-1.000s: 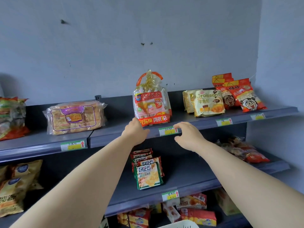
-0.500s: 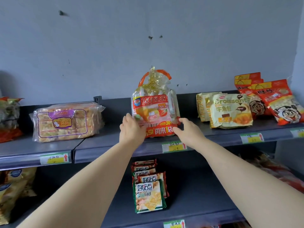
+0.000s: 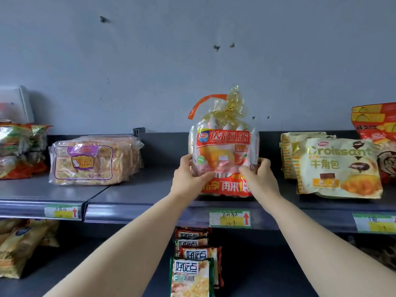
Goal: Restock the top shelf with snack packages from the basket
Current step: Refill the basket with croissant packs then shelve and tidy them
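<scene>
At the far left end of the top shelf (image 3: pixel 139 196) sits a heap of green and orange snack bags (image 3: pixel 21 151), partly cut off by the picture's edge, with a pale box (image 3: pixel 15 103) behind it against the grey wall (image 3: pixel 150 61). Just to the right, still on the left shelf section, lies a clear pack of golden biscuits with a purple label (image 3: pixel 90 160), more of the same stacked behind it. A yellow price tag with a red arrow (image 3: pixel 63 212) is fixed to the shelf's front edge below it. Near the middle of the shelf stands the task's package, a clear bag of cakes with a red label (image 3: pixel 224 146), upright, tied at the top with gold ribbon and an orange handle; its base rests on the shelf close to the front edge. The left hand (image 3: pixel 188 179) clasps the bag's lower left side, thumb across the front, and the right hand (image 3: pixel 260 179) clasps its lower right side, so both hands hold the bag between them. A second price tag (image 3: pixel 230 218) sits on the edge directly beneath. Further right lie cream croissant packs (image 3: pixel 334 168), overlapping front to back, and at the right end red and yellow bags (image 3: pixel 377 125) lean against the wall. On the lower shelf (image 3: pixel 267 264), below the hands, a row of green and red cracker packets (image 3: pixel 192 269) stands one behind another.
</scene>
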A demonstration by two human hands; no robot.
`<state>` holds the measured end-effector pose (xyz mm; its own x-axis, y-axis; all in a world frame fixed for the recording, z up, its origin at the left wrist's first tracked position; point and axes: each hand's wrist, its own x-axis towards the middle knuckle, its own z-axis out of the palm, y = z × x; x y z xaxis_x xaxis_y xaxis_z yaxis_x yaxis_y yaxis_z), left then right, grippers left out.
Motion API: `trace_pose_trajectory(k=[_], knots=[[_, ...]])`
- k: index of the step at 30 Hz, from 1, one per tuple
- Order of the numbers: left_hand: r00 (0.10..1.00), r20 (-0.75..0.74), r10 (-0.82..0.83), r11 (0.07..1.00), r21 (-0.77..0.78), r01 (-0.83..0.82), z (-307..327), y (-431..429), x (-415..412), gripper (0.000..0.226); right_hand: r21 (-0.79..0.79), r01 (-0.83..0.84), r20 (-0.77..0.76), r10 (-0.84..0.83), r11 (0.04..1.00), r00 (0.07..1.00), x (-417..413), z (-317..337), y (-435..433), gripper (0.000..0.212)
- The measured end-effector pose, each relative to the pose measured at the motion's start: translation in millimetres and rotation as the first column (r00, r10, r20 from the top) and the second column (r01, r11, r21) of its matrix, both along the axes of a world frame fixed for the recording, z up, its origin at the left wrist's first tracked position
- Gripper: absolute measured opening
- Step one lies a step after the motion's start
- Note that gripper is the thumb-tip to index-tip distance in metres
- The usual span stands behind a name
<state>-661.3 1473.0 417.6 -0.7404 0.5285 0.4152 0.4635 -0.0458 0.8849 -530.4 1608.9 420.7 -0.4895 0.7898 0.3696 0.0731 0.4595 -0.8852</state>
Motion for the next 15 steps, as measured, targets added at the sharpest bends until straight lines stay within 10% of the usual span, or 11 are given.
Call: trace_pose_trajectory(k=[7,15], knots=[[0.936,0.262,-0.233,0.972,0.095,0.216,10.7,10.3,-5.0,0.076,-0.311,-0.284,-0.141,0.252,0.907,0.957,-10.8,5.5,12.6,0.052],[0.938,0.046,-0.344,0.931,-0.116,0.347,-6.4,21.4,-14.9,0.066,-0.255,0.031,-0.248,-0.097,0.966,0.964,-12.8,-6.2,27.3,0.047]])
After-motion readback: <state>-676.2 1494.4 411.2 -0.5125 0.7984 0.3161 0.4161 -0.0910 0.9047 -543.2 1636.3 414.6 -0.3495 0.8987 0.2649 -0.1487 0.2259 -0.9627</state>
